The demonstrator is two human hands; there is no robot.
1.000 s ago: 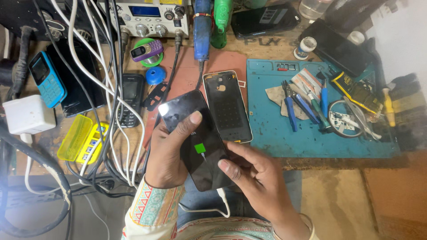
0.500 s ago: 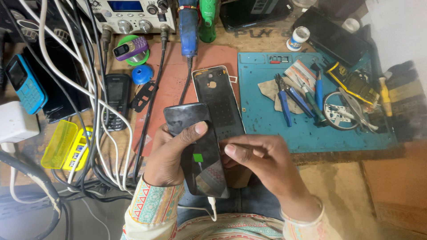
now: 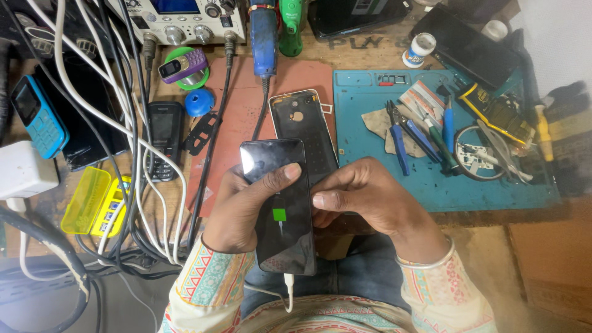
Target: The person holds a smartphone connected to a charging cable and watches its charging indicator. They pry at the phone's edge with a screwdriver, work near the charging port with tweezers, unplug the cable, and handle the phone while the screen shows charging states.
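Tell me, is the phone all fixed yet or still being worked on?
Partly. The black smartphone is plugged into a white cable and its screen shows a green battery sign. The left hand holds it and the right hand touches its side. A phone back cover still lies loose on the bench, with pliers out on the blue mat.

I'm at my phone repair bench: beside the blue work mat (image 3: 444,191) lie pliers (image 3: 398,132), an opened phone shell (image 3: 305,132), old handsets (image 3: 161,139) and a bench power supply (image 3: 179,18) beyond it.
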